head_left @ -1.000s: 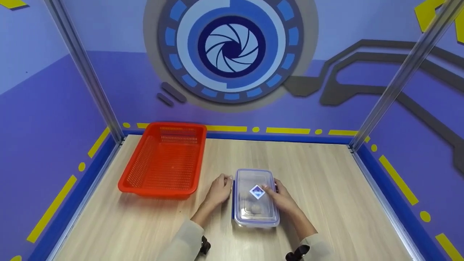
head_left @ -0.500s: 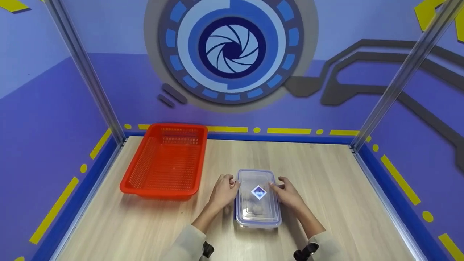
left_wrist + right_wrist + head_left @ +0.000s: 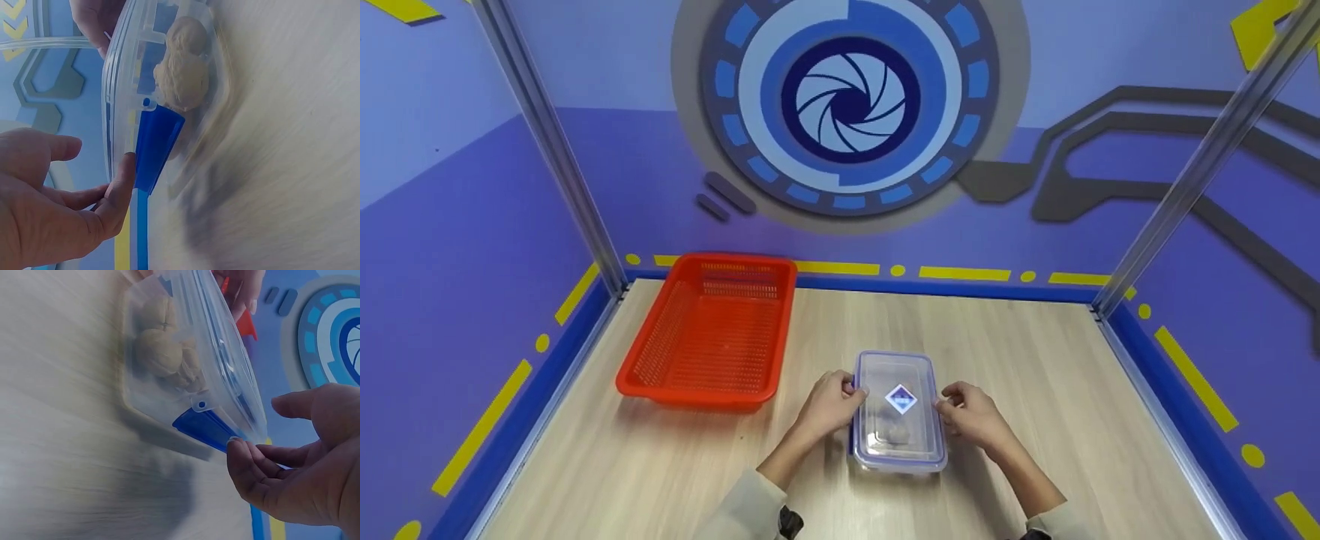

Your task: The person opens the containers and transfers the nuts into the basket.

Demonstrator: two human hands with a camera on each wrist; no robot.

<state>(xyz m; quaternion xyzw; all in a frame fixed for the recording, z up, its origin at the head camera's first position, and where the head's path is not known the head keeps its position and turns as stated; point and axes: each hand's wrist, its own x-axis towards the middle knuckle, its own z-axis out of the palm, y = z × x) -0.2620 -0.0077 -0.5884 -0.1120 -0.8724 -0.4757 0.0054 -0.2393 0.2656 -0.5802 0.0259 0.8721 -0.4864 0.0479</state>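
Observation:
A clear plastic food container (image 3: 911,375) with a purple-blue rim and a diamond sticker on its lid stands on the table between both hands. Tan rounded lumps (image 3: 183,81) show through its wall. My left hand (image 3: 831,405) is at the container's left side. In the left wrist view, a fingertip meets a blue side latch (image 3: 160,143), which tilts out from the wall, while the thumb stays apart. At the opposite side, my right hand (image 3: 979,420) has fingertips at the edge of the other blue latch (image 3: 202,429), also slanted outward. Its thumb is raised away from the lid.
A red perforated plastic basket (image 3: 705,330) stands at the back left of the light wooden table (image 3: 997,337). Purple printed walls (image 3: 810,240) with metal corner posts (image 3: 1177,187) enclose the left, back and right sides.
The right hand has come off the lid to the container's right edge and drawn slightly outward. The left hand has shifted slightly lower along the left edge. The basket has stayed put.

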